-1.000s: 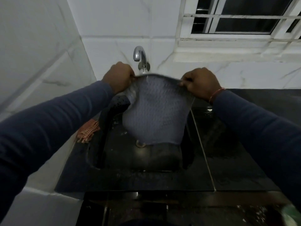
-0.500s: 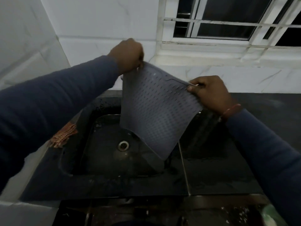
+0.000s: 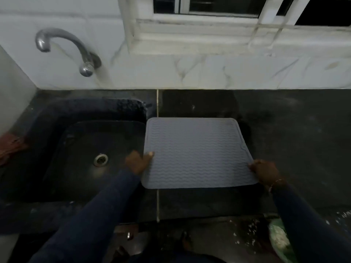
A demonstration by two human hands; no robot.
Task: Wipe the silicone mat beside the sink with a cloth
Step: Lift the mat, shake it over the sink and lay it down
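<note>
A grey mat (image 3: 197,152) lies flat on the dark desk (image 3: 284,130) between a person's two hands, its ribbed face up and its left edge just beside the sink (image 3: 57,114).

The left hand (image 3: 136,162) holds that edge, thumb (image 3: 150,154) pressed on top and the other fingers out of sight below. The right hand (image 3: 264,172) has its fingers curled at the near right corner and seems to pinch the rim there. Neither hand holds a cloth.

A reddish checked cloth (image 3: 11,147) sits well to the left of the left hand, on the far side of the sink. A tap (image 3: 62,44) juts from the wall above and beyond the left hand.

The step in hand looks to be settling the mat in place, with the wiping not yet begun. To do it well, the mat should probably sit fully on the desk, clear of the sink's rim, with no corner lifted. The right hand could then flatten onto its corner to pin the mat while the left, nearer the cloth, reaches across the sink for it. Silicone tends to creep on a wet desk, so firm downward pressure is likely to matter. Strokes along the wavy ridges, not across them, would likely clear the grooves best.
</note>
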